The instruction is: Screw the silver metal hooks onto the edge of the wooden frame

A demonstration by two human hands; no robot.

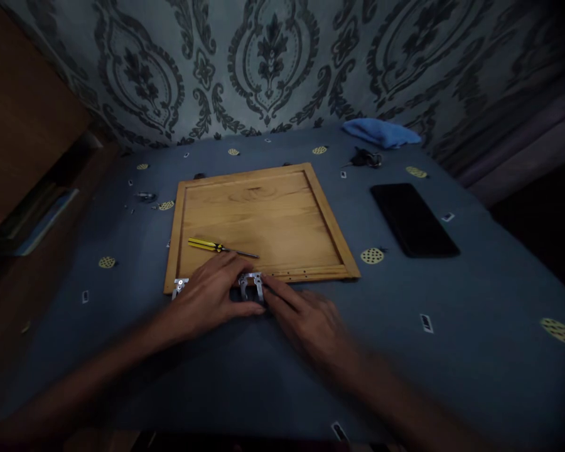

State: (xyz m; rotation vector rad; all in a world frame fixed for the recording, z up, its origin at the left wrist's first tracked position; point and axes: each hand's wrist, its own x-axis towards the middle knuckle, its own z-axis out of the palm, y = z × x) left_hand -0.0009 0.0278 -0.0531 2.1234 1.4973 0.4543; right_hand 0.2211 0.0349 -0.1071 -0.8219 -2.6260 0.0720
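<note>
A framed wooden panel [258, 210] lies on the cloth-covered table. At its near edge stands a silver metal hinge [251, 279]. My left hand [211, 282] is closed on the hinge, with the thumb below and the fingers above its left side. From the right, my right hand [306, 314] presses its fingertips on the hinge's right side; part of this hand is blurred. Another metal hinge [180, 285] sits at the panel's near left corner, partly behind my left wrist. A yellow and black screwdriver [206, 245] rests on the panel just beyond my left hand.
Right of the panel lies a black tablet-like slab [414, 220]. Behind that are a small dark object [366, 157] and a blue cloth [381, 132]. Small metal parts [145, 197] lie to the left. A patterned wall [270, 63] bounds the back, wooden furniture the left side.
</note>
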